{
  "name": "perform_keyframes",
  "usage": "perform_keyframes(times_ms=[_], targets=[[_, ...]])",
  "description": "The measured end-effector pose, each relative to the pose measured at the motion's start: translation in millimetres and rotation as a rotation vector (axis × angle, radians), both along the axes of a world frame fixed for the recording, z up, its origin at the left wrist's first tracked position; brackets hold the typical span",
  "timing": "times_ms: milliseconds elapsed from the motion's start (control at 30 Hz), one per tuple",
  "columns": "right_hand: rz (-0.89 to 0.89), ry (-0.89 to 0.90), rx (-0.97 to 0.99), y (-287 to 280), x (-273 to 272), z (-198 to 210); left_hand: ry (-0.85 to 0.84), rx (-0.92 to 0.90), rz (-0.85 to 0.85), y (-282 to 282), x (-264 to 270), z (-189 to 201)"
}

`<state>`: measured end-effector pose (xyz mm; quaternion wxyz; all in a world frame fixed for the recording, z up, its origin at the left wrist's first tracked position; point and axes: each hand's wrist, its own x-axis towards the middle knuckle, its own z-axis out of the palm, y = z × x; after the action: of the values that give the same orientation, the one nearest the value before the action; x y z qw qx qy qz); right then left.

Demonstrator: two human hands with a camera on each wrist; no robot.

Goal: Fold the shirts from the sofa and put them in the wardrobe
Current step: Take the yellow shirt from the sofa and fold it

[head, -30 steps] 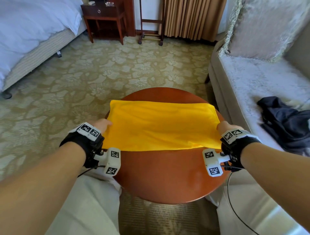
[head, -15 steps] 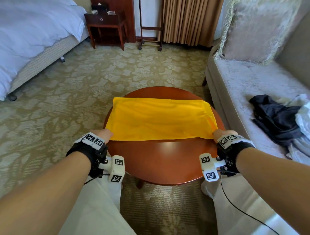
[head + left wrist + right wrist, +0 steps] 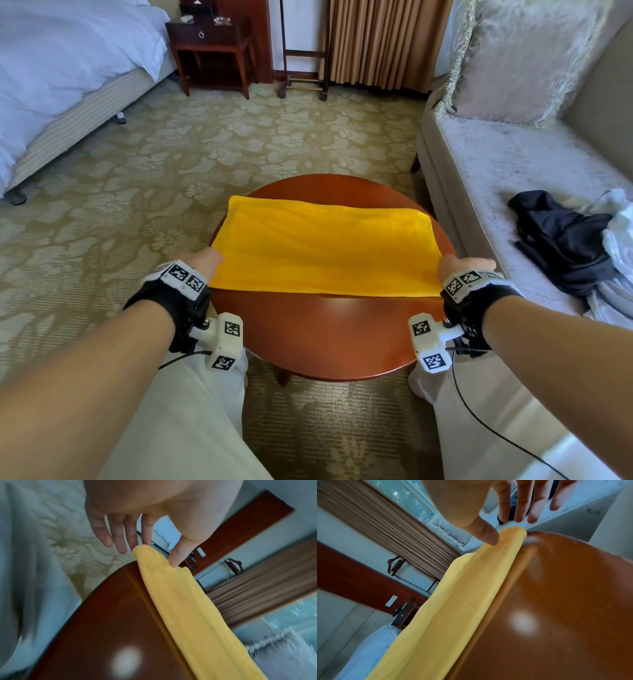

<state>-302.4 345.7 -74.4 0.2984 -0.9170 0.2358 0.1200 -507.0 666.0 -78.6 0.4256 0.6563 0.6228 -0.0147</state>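
A yellow shirt (image 3: 322, 246), folded into a flat rectangle, lies across the round wooden table (image 3: 329, 335). My left hand (image 3: 205, 260) is at its near left corner. In the left wrist view the fingers are straight and the thumb (image 3: 173, 559) rests on top of the cloth (image 3: 180, 601). My right hand (image 3: 459, 265) is at the near right corner. There too the fingers stay straight past the corner, with the thumb (image 3: 488, 538) touching the cloth (image 3: 453, 601). A dark shirt (image 3: 561, 240) and a white garment (image 3: 620, 240) lie crumpled on the sofa (image 3: 513, 164).
The sofa stands close to the table's right side, with a large cushion (image 3: 524, 58) at its far end. A bed (image 3: 61, 68) is at the far left, a dark nightstand (image 3: 212, 37) and curtains (image 3: 376, 41) at the back. Patterned carpet (image 3: 205, 154) surrounds the table.
The head view has pulled back and lifted, so more of the sofa shows. Both hands stay at the yellow shirt's near corners, and the shirt lies as before.
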Motion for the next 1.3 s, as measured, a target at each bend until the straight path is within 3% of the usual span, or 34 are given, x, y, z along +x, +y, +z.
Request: perform_keyframes(times_ms=[67,200,300,367,467,633,767,933,1067,1200,1300], targets=[[0.051,-0.149,-0.137,13.3,-3.2,3.7,-0.019,0.161,-0.056,-1.8,3.1,-1.1],[0.490,-0.268,-0.167,35.2,-15.0,-1.0,0.030,0.373,-0.389,-14.7,16.3,-6.0],[0.717,-0.201,-0.216,49.7,-19.8,-17.8,0.044,0.450,-0.610,-25.9,32.2,-12.7],[0.805,-0.078,-0.291,53.4,-21.3,-30.7,0.128,0.404,-0.715,-28.1,38.6,-22.2],[0.752,0.038,-0.339,51.3,-19.9,-41.2,0.170,0.254,-0.741,-22.1,42.1,-31.4],[0.509,-0.113,-0.344,70.1,-8.0,-18.9,0.027,0.258,-0.562,4.6,50.2,-27.3],[0.697,-0.128,-0.360,83.1,14.3,-16.4,0.005,0.328,-0.583,11.4,65.8,-17.3],[0.865,0.080,-0.403,90.7,33.5,-37.5,0.207,0.218,-0.707,19.8,80.7,-25.7],[0.945,0.095,-0.483,87.8,45.1,-46.7,0.328,0.199,-0.770,23.5,82.2,-30.7],[0.933,0.021,-0.563,92.7,54.2,-32.7,0.421,0.198,-0.775,19.9,81.6,-21.7],[0.796,-0.032,-0.465,107.4,43.3,-16.2,0.482,0.179,-0.739,15.0,79.8,-6.8]])
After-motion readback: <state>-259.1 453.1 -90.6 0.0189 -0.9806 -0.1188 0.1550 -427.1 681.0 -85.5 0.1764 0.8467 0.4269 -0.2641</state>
